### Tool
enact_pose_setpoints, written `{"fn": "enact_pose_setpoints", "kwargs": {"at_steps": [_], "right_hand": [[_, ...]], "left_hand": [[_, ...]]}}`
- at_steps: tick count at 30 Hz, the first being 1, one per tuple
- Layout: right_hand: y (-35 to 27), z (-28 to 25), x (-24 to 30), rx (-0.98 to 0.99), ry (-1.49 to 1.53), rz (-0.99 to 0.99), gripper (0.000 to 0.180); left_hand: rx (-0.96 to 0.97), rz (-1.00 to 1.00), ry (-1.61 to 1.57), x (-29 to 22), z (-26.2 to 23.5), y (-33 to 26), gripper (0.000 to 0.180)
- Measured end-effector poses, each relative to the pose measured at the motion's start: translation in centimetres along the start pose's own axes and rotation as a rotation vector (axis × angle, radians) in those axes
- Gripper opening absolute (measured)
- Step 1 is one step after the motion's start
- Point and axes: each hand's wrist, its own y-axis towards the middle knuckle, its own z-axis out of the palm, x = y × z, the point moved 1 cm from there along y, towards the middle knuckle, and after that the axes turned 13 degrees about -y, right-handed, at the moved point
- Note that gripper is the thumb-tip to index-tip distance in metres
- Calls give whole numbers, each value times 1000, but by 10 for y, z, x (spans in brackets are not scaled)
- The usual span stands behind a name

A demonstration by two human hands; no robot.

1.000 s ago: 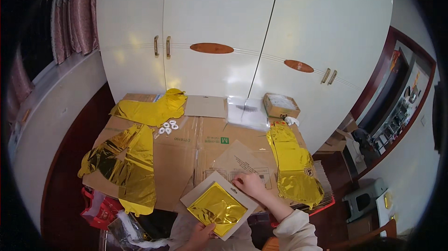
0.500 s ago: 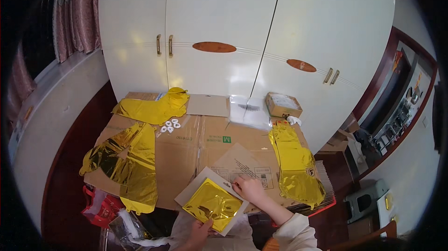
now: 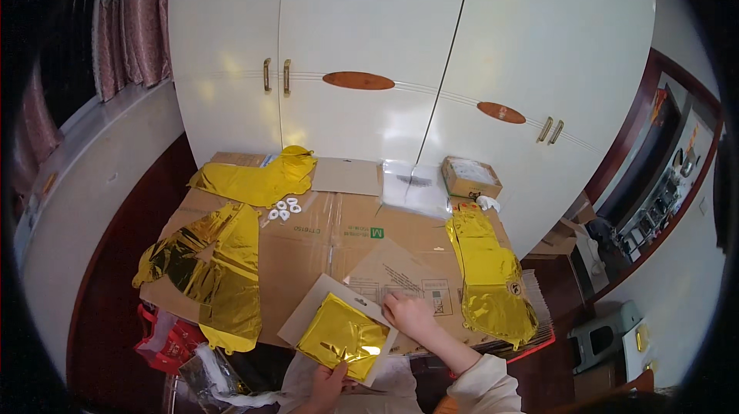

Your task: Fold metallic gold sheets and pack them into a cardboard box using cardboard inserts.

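Note:
My left hand [image 3: 329, 385] grips the lower edge of a grey card with a folded gold foil balloon [image 3: 344, 335] on its face. The card is tilted over the table's near edge, and a hang hole shows near its right corner. Beside that corner, my right hand [image 3: 410, 316] has its fingers curled closed at the near edge of a clear plastic bag [image 3: 396, 266] with printed text. The fingertips are partly hidden. The bag lies flat on brown cardboard [image 3: 296, 291].
Flat gold foil balloons lie at the left [image 3: 231, 275], far left [image 3: 254, 181] and right [image 3: 496, 283]. Small white rings [image 3: 285, 209], a grey card [image 3: 346, 177], a stack of clear bags [image 3: 416, 187] and a small carton [image 3: 471, 178] are toward the back. A red bag [image 3: 165, 341] hangs low left.
The card with the folded gold balloon has shifted a little to the left, away from my right hand. My right hand stays by the clear bag.

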Motion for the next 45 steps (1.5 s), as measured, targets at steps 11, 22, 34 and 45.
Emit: {"fn": "enact_pose_setpoints", "kwargs": {"at_steps": [11, 22, 34, 45], "right_hand": [[18, -5, 19, 28, 102, 75, 19], [18, -4, 38, -41, 22, -63, 16], [35, -4, 51, -115, -48, -90, 16], [25, -14, 68, -107, -165, -192, 8]], "left_hand": [[60, -100, 56, 16, -14, 11, 25], [17, -131, -121, 7, -6, 6, 19], [68, -160, -58, 19, -11, 11, 23], [81, -154, -25, -4, 20, -3, 26]]}}
